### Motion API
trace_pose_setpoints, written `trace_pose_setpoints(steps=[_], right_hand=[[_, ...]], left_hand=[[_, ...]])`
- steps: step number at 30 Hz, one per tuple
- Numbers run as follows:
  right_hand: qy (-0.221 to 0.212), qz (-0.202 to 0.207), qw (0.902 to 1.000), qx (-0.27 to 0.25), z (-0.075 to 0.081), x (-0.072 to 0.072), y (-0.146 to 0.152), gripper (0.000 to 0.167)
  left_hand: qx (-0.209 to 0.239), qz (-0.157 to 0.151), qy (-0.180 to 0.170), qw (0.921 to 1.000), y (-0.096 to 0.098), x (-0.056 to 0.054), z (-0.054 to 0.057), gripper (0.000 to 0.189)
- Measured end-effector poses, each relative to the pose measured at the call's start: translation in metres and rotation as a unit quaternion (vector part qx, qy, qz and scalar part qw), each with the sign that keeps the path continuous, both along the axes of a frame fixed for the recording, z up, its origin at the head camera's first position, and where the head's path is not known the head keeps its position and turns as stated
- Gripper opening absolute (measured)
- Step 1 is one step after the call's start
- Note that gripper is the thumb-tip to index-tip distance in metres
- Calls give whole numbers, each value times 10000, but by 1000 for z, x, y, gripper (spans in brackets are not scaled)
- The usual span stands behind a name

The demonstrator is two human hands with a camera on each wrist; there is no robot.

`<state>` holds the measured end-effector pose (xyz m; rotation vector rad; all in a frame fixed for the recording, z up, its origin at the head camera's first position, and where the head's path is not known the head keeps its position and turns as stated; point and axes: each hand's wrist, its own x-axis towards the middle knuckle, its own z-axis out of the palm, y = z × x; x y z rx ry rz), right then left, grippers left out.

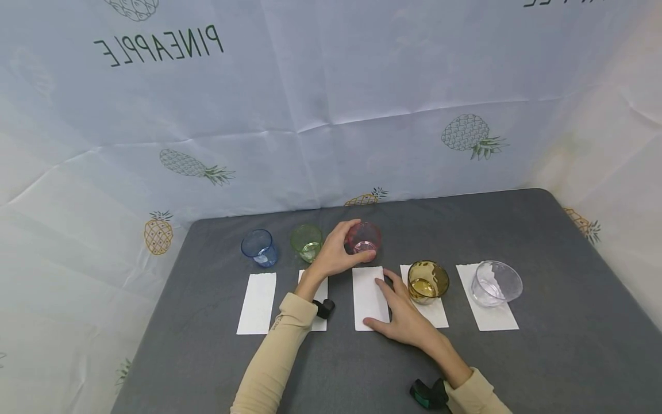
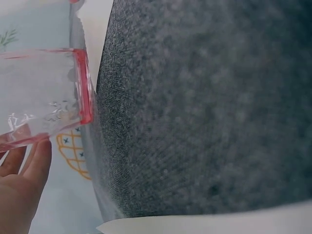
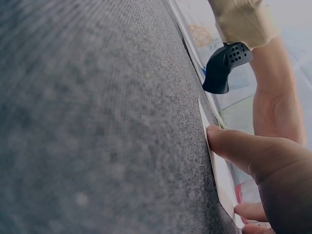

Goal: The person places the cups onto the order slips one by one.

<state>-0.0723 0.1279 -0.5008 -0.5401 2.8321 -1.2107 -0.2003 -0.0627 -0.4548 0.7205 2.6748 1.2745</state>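
My left hand [image 1: 335,252] holds a pink glass [image 1: 365,234] behind the middle paper slip, with thumb on the near side and fingers on the far side. In the left wrist view the clear pink glass [image 2: 46,92] lies against the fingertips [image 2: 43,153]. My right hand [image 1: 402,316] rests at the middle white paper slip [image 1: 366,293], fingers spread and relaxed. Its thumb [image 3: 229,141] touches the paper in the right wrist view, and other fingertips lie by the slip's right edge.
An amber glass [image 1: 428,280] and a colourless glass [image 1: 495,283] stand on the right-hand slips. A blue glass [image 1: 260,248] and a green glass [image 1: 306,240] stand behind the left slips, the leftmost slip [image 1: 257,303] fully visible. A pineapple-print cloth [image 1: 320,126] hangs behind the grey table [image 1: 196,322].
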Motion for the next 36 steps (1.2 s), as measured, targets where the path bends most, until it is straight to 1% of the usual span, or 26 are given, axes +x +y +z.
trace_pose_setpoints(steps=[6, 13, 16, 22, 27, 32, 36], right_hand=[[-42, 4, 10000, -4, 0, -1, 0, 88], [-70, 36, 10000, -20, 0, -1, 0, 87], [-59, 41, 10000, -18, 0, -1, 0, 88], [-64, 31, 10000, -30, 0, -1, 0, 89], [-40, 29, 10000, -46, 1, 0, 0, 89], [-18, 44, 10000, -43, 0, 0, 0, 89], [-48, 57, 10000, -64, 0, -1, 0, 89]], left_hand=[[47, -17, 113, 9999, -2, 2, 3, 83], [197, 15, 138, 9997, -3, 9, 12, 83], [237, 13, 203, 9995, -3, 12, 16, 82], [571, -131, 169, 9981, -3, 20, 26, 82], [637, -231, 218, 9975, -3, 25, 32, 82], [620, -255, 140, 9977, -6, 30, 34, 81], [766, -279, 24, 9967, -9, 36, 34, 80]])
